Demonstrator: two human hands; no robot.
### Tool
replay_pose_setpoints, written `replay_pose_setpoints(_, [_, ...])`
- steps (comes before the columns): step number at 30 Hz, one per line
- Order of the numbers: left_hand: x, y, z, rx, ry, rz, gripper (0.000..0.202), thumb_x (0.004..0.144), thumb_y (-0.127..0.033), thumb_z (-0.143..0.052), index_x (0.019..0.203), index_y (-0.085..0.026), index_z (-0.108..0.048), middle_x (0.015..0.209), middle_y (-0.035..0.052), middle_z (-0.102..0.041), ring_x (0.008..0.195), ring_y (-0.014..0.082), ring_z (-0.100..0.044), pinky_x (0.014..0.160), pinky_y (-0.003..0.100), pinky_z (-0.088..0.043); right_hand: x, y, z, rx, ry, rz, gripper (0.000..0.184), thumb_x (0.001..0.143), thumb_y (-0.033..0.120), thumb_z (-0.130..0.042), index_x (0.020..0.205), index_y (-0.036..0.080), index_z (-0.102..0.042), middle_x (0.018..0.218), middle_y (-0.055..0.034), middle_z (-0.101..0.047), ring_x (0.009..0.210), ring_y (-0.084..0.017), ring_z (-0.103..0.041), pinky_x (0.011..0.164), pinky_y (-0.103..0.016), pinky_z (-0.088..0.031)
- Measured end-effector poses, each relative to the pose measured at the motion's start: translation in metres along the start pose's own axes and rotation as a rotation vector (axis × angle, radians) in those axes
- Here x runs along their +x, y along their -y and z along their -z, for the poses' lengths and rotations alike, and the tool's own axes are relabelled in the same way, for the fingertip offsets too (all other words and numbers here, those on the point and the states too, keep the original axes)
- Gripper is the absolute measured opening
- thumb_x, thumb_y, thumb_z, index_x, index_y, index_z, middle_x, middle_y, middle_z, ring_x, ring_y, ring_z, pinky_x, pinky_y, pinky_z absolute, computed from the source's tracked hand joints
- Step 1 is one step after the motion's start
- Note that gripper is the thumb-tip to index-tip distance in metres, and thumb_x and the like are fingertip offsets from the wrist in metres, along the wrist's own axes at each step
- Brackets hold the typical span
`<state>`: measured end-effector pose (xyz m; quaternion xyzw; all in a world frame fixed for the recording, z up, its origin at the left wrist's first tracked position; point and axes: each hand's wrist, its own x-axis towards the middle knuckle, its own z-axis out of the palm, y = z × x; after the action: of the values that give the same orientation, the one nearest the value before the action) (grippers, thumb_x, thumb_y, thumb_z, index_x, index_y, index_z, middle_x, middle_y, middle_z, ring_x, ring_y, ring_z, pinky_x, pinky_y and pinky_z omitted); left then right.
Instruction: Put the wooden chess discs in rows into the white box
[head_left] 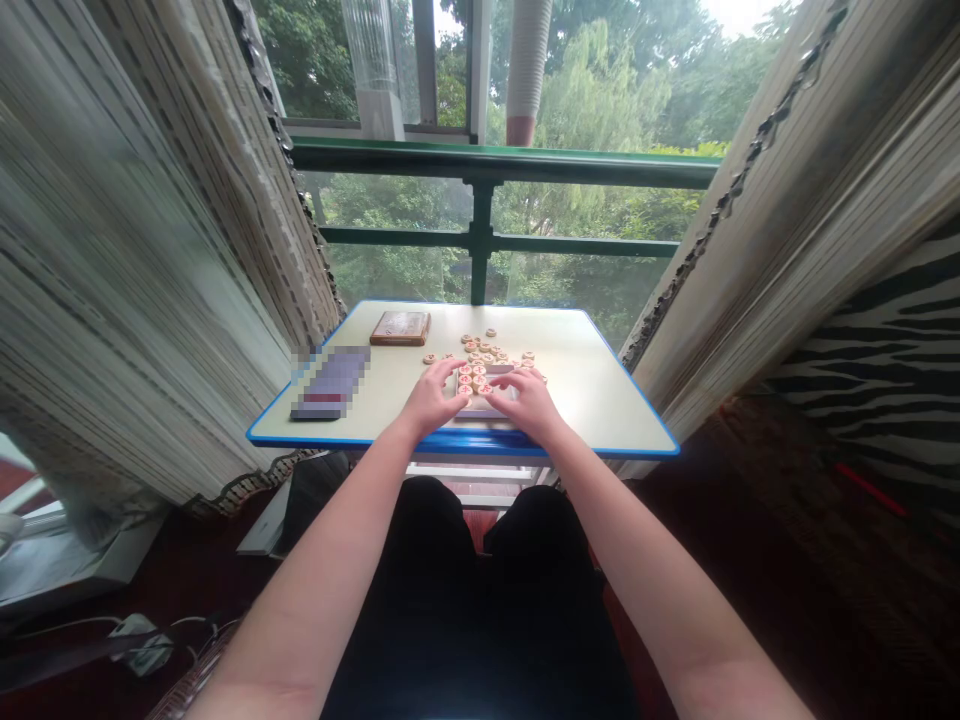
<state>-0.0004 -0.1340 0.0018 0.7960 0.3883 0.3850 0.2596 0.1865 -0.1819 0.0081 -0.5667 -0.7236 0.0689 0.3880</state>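
Observation:
A shallow rectangular box (491,412) lies near the table's front edge. Round wooden Chinese chess pieces (465,380) with red characters lie flat in rows along its left side. My left hand (433,400) curves about the box's left edge, thumb and fingers apart, with nothing gripped between them. Over the right part of the box is my right hand (527,403); its thumb and index fingertips close on one Chinese chess piece (484,389) beside the rows. The other right fingers bend over the box and hide part of its inside.
Several loose Chinese chess pieces (480,345) lie scattered beyond the box on the blue-edged table (600,400). A brown square case (401,328) sits at the back left, with a blurred dark flat object (330,385) nearer. A green railing (480,240) stands behind the table.

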Motion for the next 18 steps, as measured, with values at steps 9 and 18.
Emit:
replay_pose_setpoints(9, [0.0007, -0.0028, 0.0, -0.055, 0.052, 0.037, 0.054, 0.064, -0.021, -0.058, 0.117, -0.018, -0.052, 0.126, 0.0103, -0.046, 0.114, 0.0254, -0.047, 0.09, 0.038, -0.045, 0.0026, -0.0012, -0.0031, -0.088, 0.049, -0.158, 0.025, 0.065, 0.047, -0.066, 0.077, 0.027, -0.074, 0.086, -0.0054, -0.058, 0.093, -0.023, -0.046, 0.089, -0.038, -0.033])
replay_pose_setpoints(18, [0.0006, 0.0016, -0.0007, -0.011, 0.116, -0.027, 0.058, 0.063, -0.021, -0.061, 0.12, -0.018, -0.05, 0.128, 0.0122, -0.043, 0.12, 0.0278, -0.042, 0.099, 0.042, -0.039, 0.0021, -0.0024, -0.0034, -0.059, 0.034, -0.212, 0.022, 0.065, 0.044, -0.066, 0.072, 0.025, -0.073, 0.086, -0.0064, -0.055, 0.095, -0.024, -0.044, 0.091, -0.037, -0.032])
